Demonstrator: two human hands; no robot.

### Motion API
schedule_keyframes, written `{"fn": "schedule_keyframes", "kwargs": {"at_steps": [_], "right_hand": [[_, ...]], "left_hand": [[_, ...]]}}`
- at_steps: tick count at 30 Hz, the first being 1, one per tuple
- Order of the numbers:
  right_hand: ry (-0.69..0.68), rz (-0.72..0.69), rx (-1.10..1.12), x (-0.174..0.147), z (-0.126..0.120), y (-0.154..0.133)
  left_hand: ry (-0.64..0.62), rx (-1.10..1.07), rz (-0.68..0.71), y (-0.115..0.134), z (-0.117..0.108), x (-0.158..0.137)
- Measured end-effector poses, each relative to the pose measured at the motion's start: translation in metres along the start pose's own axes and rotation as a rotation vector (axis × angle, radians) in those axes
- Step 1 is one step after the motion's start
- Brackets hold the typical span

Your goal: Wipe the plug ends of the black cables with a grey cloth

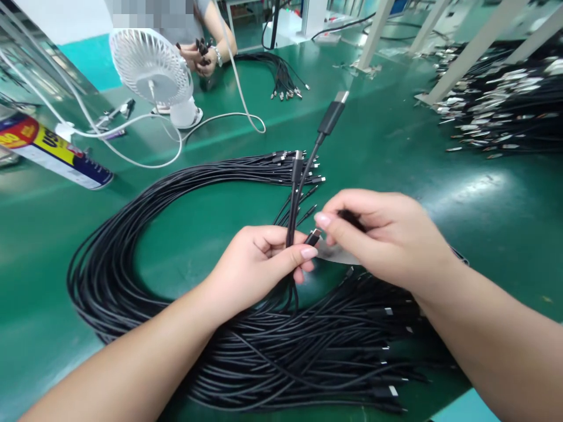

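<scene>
My left hand [268, 255] is closed around a few black USB cables [292, 217], pinched between thumb and fingers. One cable end with a metal-tipped plug [333, 114] sticks up and to the right above the hand. A small connector [313, 237] shows at my left thumb tip. Just to the right, my right hand [382, 228] is curled shut, thumb against forefinger. Something dark and fuzzy shows inside its fist; what it is I cannot make out. A pale greyish strip [336, 253] lies below its fingers. A large bundle of black cables [246, 351] lies looped beneath both hands.
A white fan [152, 67] stands at the back left, with a white cord [220, 120] across the green table [373, 158]. A spray can [57, 149] leans at the left. More cables [510, 105] are heaped at the right. Opposite, a person's hands [204, 58] hold dark parts.
</scene>
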State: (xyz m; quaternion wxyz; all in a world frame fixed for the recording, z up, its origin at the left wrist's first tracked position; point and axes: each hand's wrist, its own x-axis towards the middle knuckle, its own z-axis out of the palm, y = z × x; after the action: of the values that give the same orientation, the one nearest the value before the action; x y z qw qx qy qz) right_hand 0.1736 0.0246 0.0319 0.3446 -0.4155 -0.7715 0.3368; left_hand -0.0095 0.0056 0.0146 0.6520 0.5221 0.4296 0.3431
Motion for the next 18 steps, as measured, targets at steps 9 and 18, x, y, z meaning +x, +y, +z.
{"fn": "schedule_keyframes", "kwargs": {"at_steps": [9, 18], "right_hand": [[-0.014, 0.049, 0.020, 0.001, -0.008, 0.004], [0.234, 0.000, -0.392, 0.005, -0.012, 0.017]], "left_hand": [[-0.017, -0.063, -0.030, -0.004, -0.003, 0.001], [-0.002, -0.160, -0.059, -0.004, -0.001, 0.002]]}}
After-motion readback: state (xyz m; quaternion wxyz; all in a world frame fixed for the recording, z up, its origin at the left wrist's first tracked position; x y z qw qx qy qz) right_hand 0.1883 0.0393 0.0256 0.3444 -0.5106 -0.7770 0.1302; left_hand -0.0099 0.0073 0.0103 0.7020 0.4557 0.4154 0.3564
